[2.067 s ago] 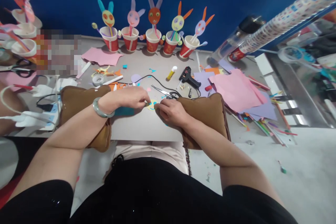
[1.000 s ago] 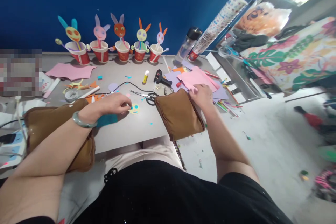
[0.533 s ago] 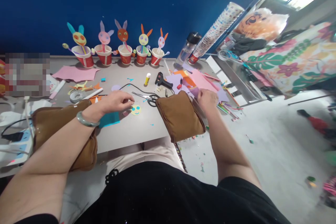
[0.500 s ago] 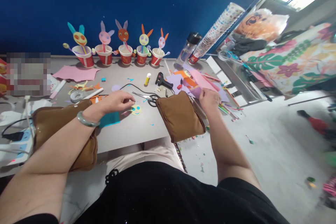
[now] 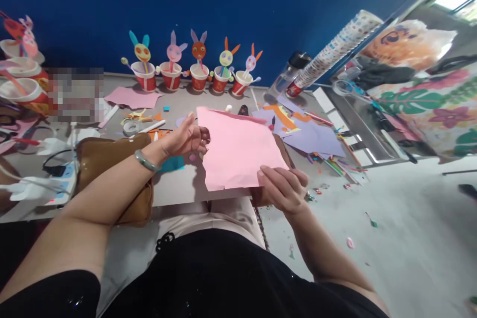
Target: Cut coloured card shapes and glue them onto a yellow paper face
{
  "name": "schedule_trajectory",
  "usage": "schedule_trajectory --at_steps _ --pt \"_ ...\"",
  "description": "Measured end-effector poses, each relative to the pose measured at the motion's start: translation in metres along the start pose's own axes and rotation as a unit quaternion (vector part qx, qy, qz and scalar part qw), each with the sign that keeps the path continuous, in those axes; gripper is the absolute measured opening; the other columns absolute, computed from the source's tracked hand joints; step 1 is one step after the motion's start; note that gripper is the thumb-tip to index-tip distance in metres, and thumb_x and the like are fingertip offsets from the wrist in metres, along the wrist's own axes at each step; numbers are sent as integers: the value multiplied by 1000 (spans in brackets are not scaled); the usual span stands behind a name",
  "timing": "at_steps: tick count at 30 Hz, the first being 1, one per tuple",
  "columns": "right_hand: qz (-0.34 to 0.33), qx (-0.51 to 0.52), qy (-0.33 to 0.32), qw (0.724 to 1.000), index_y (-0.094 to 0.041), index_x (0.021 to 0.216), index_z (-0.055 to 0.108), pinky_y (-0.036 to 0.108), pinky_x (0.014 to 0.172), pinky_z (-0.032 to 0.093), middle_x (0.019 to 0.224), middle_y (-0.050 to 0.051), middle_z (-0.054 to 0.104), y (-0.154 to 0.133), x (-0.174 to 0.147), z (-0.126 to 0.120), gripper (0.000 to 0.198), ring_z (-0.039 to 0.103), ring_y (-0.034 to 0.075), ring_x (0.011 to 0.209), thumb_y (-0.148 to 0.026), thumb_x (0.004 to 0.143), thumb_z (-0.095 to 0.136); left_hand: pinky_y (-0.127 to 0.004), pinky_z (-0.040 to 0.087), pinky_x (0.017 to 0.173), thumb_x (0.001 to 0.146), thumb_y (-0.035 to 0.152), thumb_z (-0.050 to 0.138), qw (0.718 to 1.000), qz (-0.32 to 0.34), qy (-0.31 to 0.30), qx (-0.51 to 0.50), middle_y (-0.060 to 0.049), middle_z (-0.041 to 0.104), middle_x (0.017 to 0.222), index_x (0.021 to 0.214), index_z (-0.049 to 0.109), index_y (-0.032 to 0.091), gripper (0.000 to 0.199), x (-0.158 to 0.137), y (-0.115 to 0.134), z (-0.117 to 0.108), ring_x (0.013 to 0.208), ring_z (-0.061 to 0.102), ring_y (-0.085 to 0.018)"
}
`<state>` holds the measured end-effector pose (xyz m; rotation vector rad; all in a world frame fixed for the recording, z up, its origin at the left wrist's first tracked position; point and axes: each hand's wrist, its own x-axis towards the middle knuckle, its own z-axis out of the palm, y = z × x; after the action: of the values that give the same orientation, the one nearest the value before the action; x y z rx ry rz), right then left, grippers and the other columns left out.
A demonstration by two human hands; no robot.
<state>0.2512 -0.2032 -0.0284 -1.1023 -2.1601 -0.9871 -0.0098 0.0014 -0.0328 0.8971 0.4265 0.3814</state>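
A sheet of pink paper [image 5: 238, 149] with uneven edges is held up over the table, its lower right corner pinched in my right hand [image 5: 285, 186]. At its left edge is my left hand [image 5: 188, 136], fingers apart and thumb raised; whether the fingertips touch the paper I cannot tell. Under my left wrist lies a piece of blue paper [image 5: 171, 164]. The pink sheet covers the scissors and most of the glue gun, and also hides much of the brown cushion on the right.
Red paper cups [image 5: 199, 79] with paper rabbits line the back wall. A clear bottle [image 5: 286, 77] and a tall stack of cups [image 5: 335, 52] stand right of them. Purple paper [image 5: 316, 136] lies on the right. At left are a brown cushion [image 5: 108, 159], a tape roll [image 5: 130, 127] and a power strip [image 5: 64, 184].
My right hand has brought the pink paper from the pile at the right to the table's middle. My left hand has opened beside it. The view has swung left.
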Motion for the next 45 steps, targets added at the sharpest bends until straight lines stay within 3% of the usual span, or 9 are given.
schedule_trajectory --at_steps 7,11,14,19,23,26,37,43,45 --pt "-22 32 -9 999 -25 103 69 34 88 42 102 2 80 10 1 7 18 66 16 94 -14 88 69 -26 53 64 83 30 73 992 23 121 33 -4 66 68 76 58 14 24 2 6 1 63 64 -13" --pt "0 189 -153 970 -31 100 70 39 90 45 103 1 80 3 12 0 19 68 20 94 -46 90 69 -23 49 60 80 25 74 988 32 128 84 1 62 62 71 57 14 22 2 4 -1 56 58 -8" --pt "83 311 -182 929 -32 103 72 47 90 49 103 6 79 2 25 -1 41 71 28 96 -67 82 67 -22 47 58 75 26 78 989 34 99 107 3 60 62 74 57 15 24 0 3 -4 55 56 -7" --pt "293 249 -145 912 -26 123 68 51 99 51 120 13 73 7 55 17 38 66 32 115 -44 89 67 -21 47 58 69 37 85 979 29 -8 201 2 61 64 76 60 13 35 -5 4 -7 58 56 -7" --pt "348 354 -218 840 -18 127 66 39 82 56 109 12 76 10 68 39 43 72 26 95 -40 89 66 -19 44 54 69 43 86 969 18 -32 244 2 59 64 74 61 12 40 -8 7 -8 56 54 -7" --pt "341 428 -254 797 -18 108 73 31 71 53 94 8 78 14 68 47 26 70 20 79 -35 94 59 -18 42 52 74 47 82 966 11 -26 256 3 56 62 73 61 13 40 -8 8 -10 55 53 -7" --pt "280 464 -335 771 -18 94 74 25 64 45 79 2 74 2 62 42 23 63 13 68 -30 97 54 -17 46 51 76 35 80 928 -56 -131 345 1 64 63 85 73 13 25 -5 3 -18 56 60 -9" --pt "219 569 -454 650 -19 108 74 25 65 48 83 3 75 14 62 38 36 65 13 69 -44 102 49 -20 53 56 72 31 81 897 -142 -212 362 -1 69 65 77 72 17 17 -10 8 -13 59 66 -12" --pt "268 563 -439 647 -17 103 74 27 66 50 82 5 75 23 59 47 47 67 15 70 -48 105 39 -20 53 56 73 31 81 899 -139 -212 358 0 67 64 76 71 17 18 -10 9 -13 58 64 -12"
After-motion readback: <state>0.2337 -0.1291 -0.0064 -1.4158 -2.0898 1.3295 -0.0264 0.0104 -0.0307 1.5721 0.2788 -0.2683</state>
